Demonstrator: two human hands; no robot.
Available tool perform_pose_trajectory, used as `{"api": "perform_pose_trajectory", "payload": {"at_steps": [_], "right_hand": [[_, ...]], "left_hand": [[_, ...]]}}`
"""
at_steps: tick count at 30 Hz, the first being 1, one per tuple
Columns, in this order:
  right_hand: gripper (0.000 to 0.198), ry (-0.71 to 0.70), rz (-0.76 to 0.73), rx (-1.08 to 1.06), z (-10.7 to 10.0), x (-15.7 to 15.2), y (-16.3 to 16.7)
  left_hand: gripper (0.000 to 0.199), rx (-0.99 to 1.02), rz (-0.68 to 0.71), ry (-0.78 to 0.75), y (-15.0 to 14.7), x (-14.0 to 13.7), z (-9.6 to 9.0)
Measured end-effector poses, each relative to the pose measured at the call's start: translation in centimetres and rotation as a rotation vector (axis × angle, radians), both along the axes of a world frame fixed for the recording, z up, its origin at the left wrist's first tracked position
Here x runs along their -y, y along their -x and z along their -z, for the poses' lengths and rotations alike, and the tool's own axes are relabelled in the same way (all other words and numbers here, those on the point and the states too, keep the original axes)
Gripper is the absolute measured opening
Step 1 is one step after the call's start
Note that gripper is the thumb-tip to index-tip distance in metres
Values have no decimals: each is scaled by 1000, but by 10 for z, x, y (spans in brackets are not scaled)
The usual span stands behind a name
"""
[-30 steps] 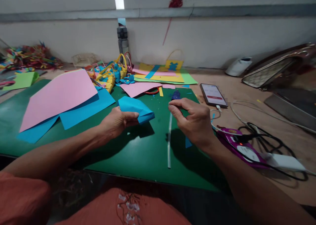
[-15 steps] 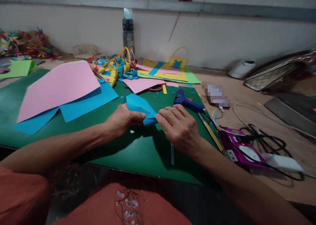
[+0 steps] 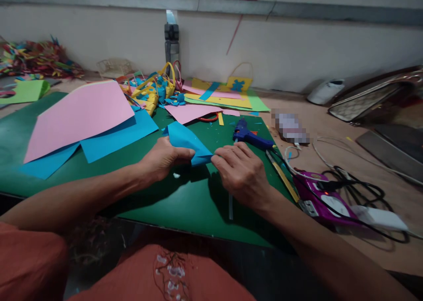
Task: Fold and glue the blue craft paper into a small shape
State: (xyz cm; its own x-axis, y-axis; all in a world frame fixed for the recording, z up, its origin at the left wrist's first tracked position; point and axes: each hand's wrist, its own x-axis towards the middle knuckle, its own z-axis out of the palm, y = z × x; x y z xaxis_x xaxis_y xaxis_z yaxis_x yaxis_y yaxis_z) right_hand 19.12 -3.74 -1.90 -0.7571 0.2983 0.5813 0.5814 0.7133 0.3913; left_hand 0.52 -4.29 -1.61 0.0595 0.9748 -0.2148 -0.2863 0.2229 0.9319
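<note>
A folded piece of blue paper (image 3: pixel 187 141) is held up above the green mat (image 3: pixel 158 204). My left hand (image 3: pixel 164 160) pinches its left and lower part, thumb on top. At its right corner, the fingertips of my right hand (image 3: pixel 241 171) are closed on the paper. A blue glue gun (image 3: pixel 253 135) lies just beyond my right hand. From under that hand a clear glue stick (image 3: pixel 231 206) sticks out towards me. Left of my hands, a large pink sheet (image 3: pixel 82 118) overlaps blue sheets (image 3: pixel 119 135) on the mat.
Small yellow and blue paper baskets (image 3: pixel 158 91) cluster at the back, beside stacked coloured sheets (image 3: pixel 257 100). Red-handled scissors (image 3: pixel 209 117) lie partly under pink paper. To the right are a utility knife (image 3: pixel 282 175), a purple power strip (image 3: pixel 320 199), cables, and a phone (image 3: pixel 291 127).
The right fingers have shifted slightly right along the blue paper's corner, which now looks more pointed. My left hand keeps its hold almost unmoved.
</note>
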Motion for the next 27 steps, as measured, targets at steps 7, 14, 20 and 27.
{"api": "perform_pose_trajectory", "payload": {"at_steps": [7, 14, 20, 27], "right_hand": [[8, -6, 1, -223, -2, -2, -3], [12, 10, 20, -275, 0, -7, -6], [13, 9, 22, -239, 0, -7, -6], [21, 28, 208, -131, -2, -18, -15]], "left_hand": [[26, 73, 41, 13, 3, -4, 3], [29, -493, -64, -386, 9, -1, -6], [22, -792, -81, -731, 14, -6, 12], [31, -806, -78, -657, 17, -8, 11]]}}
